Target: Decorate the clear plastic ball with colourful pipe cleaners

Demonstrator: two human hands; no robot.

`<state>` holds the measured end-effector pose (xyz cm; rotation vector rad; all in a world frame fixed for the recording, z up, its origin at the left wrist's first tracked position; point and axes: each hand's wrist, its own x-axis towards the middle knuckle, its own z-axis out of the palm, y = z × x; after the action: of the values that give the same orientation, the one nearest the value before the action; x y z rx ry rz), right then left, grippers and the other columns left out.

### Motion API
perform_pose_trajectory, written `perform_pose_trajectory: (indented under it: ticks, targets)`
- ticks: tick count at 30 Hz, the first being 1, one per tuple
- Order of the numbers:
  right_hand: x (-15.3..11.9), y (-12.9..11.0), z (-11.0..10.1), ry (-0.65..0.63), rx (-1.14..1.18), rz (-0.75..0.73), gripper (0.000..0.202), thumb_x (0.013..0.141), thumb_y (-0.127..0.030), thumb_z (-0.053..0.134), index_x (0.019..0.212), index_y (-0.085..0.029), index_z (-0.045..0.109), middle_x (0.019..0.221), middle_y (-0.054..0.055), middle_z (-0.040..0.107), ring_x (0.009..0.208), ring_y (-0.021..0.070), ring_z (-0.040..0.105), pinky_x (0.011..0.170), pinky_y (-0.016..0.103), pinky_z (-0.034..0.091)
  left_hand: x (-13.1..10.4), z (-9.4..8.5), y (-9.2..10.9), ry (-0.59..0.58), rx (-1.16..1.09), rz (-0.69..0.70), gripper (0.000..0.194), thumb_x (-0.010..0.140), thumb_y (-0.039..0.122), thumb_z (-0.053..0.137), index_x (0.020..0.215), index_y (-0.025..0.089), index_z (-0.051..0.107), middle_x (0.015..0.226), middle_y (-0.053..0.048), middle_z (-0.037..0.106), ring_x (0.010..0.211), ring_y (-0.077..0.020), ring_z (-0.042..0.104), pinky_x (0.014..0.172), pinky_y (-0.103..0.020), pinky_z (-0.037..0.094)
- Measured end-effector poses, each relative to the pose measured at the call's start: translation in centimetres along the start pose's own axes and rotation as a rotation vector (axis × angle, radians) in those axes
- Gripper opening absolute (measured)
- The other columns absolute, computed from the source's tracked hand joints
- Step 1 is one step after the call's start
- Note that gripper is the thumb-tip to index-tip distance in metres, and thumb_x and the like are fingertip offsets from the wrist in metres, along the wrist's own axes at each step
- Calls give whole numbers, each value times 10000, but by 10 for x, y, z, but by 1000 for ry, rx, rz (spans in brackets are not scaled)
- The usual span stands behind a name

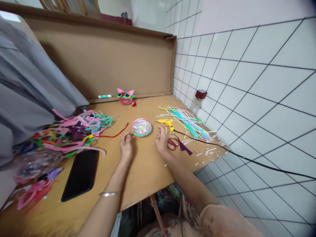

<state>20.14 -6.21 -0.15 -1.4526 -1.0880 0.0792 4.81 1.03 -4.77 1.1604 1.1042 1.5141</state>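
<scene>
Apparently both hands half-curled, palms inward.

A tan tabletop spans the middle, its surface flecked white towards four o'clock. A brown upright panel closes its far side from ten to twelve. From one to five o'clock runs a white tiled wall with dark joints, plain pale pink above at one. Grey cloth drapes at nine to ten. Beyond the panel, wooden slats show at eleven. The light is soft.
</scene>
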Motion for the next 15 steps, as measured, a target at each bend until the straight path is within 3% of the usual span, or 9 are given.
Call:
perform_pose_trajectory:
  ticks: [6, 11, 15]
  targets:
    - [-2, 2, -1, -62, 123, 26, 147, 821, -213, 468, 783, -202, 610, 790, 26, 606, 710, 160, 593, 696, 279, 489, -7, 5, 9, 17, -21, -49, 305, 780, 433, 551, 1001, 224, 575, 1038, -42, 621, 977, -168, 589, 893, -306, 448]
    - [8, -15, -14, -110, 109, 35, 213, 880, -345, 458, 830, -206, 612, 701, -8, 617, 632, 143, 573, 669, 257, 463, -9, 7, 13, 20, -42, -66, 296, 785, 403, 551, 1019, 223, 571, 1047, -45, 609, 949, -166, 588, 860, -299, 456]
    - [36, -41, -24, -22, -38, 19, 295, 928, -376, 373, 895, -216, 618, 666, -8, 614, 654, 160, 581, 703, 267, 446, -6, 7, 11, 8, -18, -50, 302, 798, 409, 531, 1040, 231, 557, 1033, -42, 598, 940, -164, 576, 840, -289, 455]
